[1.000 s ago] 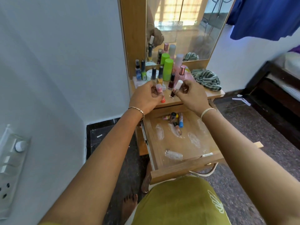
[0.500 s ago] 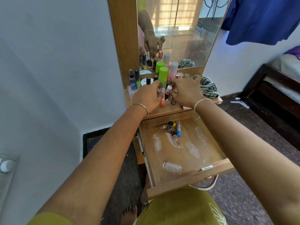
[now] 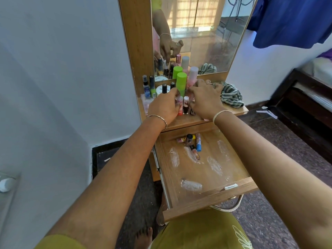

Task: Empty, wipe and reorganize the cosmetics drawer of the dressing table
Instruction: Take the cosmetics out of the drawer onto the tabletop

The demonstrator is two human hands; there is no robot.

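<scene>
The wooden drawer (image 3: 206, 201) of the dressing table is pulled out, with white smears on its floor. Several small cosmetics (image 3: 193, 143) lie at its back. On the tabletop (image 3: 190, 120) stand many bottles, among them a green-capped bottle (image 3: 181, 83). My left hand (image 3: 162, 108) holds a pink tube with a red base (image 3: 179, 106) upright on the tabletop. My right hand (image 3: 206, 99) pinches a white-capped nail polish bottle (image 3: 186, 104) standing beside the tube. A dark little bottle (image 3: 193, 111) sits under its fingers.
A striped cloth (image 3: 231, 96) lies on the right of the tabletop. The mirror (image 3: 215, 33) rises behind the bottles. A wall is close on the left, a dark bed frame (image 3: 305, 108) on the right. Blue fabric (image 3: 291, 20) hangs at upper right.
Both hands moved forward and down onto the tabletop, bringing the pink tube and the white-capped bottle from tilted in the air to upright among the other bottles.
</scene>
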